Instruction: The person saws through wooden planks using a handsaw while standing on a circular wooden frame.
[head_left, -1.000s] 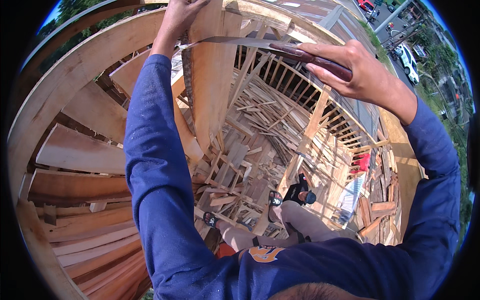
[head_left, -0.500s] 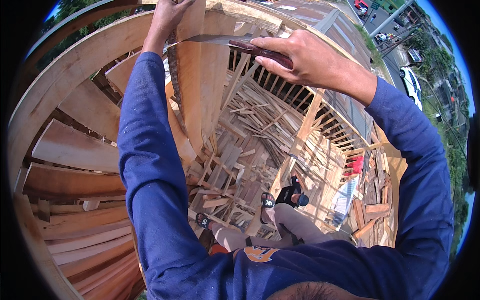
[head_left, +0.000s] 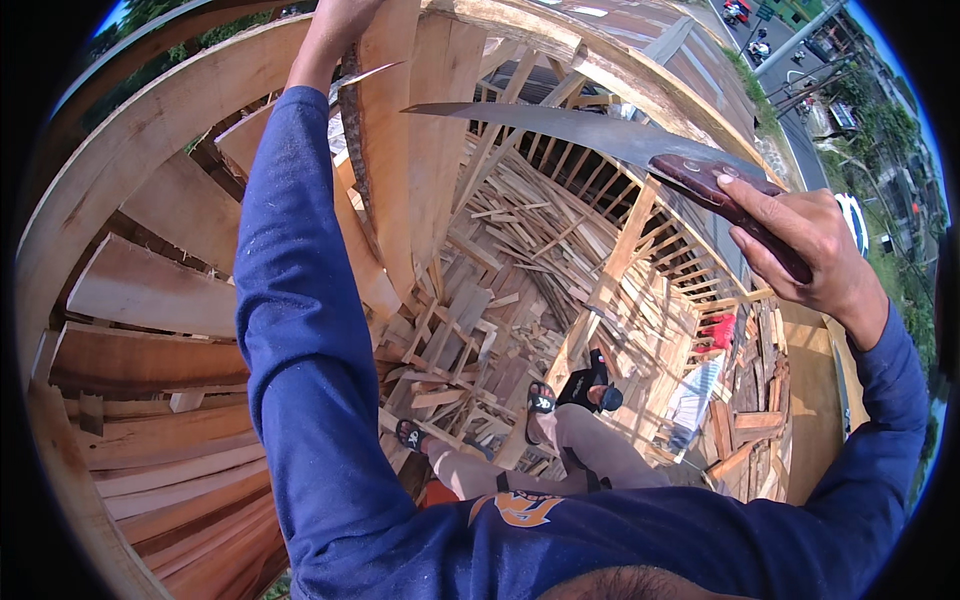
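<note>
My right hand (head_left: 815, 245) is closed around the dark brown wooden handle of a handsaw (head_left: 590, 130). The saw's long grey blade points left, its tip apart from an upright wooden plank (head_left: 385, 170). A pale, pointed slit or sliver crosses the upper part of this plank, beside a strip of rough bark. At the top edge of the picture my left hand (head_left: 340, 25) is against the plank's upper left side. Its fingers are cut off by the frame, so their grip does not show.
Curved wooden ribs (head_left: 110, 150) and stacked boards (head_left: 170, 350) rise at left. Far below, loose timber offcuts (head_left: 520, 240) cover a deck, where a person (head_left: 590, 385) in a dark cap is. My sandaled feet (head_left: 540, 398) stand among beams. A road with vehicles runs at upper right.
My right hand has moved right and down with the handsaw, drawing its blade away from the plank. My left hand has shifted slightly upward beside the plank.
</note>
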